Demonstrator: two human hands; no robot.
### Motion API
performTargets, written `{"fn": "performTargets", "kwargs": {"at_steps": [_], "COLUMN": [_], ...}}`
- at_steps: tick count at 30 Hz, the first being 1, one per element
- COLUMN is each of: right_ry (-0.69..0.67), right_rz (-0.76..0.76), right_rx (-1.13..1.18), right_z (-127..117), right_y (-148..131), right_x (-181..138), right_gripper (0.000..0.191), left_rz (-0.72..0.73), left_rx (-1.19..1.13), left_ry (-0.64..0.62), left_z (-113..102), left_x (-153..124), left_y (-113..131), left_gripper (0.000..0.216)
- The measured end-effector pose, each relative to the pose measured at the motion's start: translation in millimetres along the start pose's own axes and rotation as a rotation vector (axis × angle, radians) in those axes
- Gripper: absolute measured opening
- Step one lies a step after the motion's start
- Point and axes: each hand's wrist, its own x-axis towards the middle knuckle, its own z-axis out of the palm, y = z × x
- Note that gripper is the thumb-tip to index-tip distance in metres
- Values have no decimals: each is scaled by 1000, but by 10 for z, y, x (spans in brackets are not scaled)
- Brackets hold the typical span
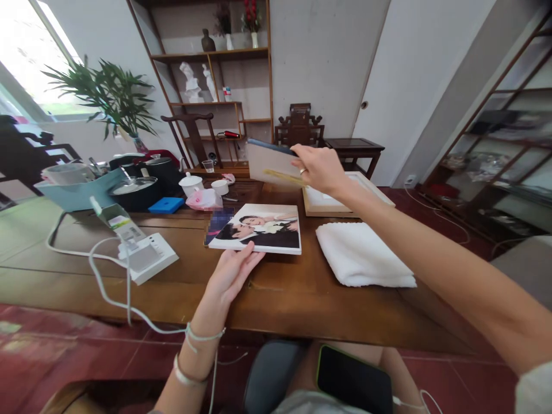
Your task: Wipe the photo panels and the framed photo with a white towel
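Left hand [233, 271]: clamped on the near edge of the photo panel [269, 229], with thumb on top and other fingers below.
Right hand [319, 167]: raised, with fingers clamped on the upper right edge of the pale panel [268, 165].
Photo panel: picture side up over the counter [284, 293], between the pink plastic bag [204, 199] and the folded white towel [362, 259].
Pale panel: tilted, dark blue along the top, beyond the photo panel.
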Motion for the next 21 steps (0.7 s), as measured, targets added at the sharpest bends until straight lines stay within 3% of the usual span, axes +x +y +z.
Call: {"fn": "performTargets", "kwargs": {"at_steps": [8, 17, 21], "right_ry": [205, 383, 493], "right_rz": [46, 146, 215], "right_rx": [-42, -111, -173], "right_z": [-577, -1247, -1401], "right_y": [184, 368, 406], "right_x": [-324, -669, -960], "right_gripper": [27, 28, 30], "left_rz": [-30, -105, -149], "left_rx": [-47, -10, -17], "left_ry": [86, 172, 167], "left_z": [241, 422, 571], "left_x": [321, 987, 1256], "left_y": [-87, -271, -255], "left_gripper": [16, 17, 33]}}
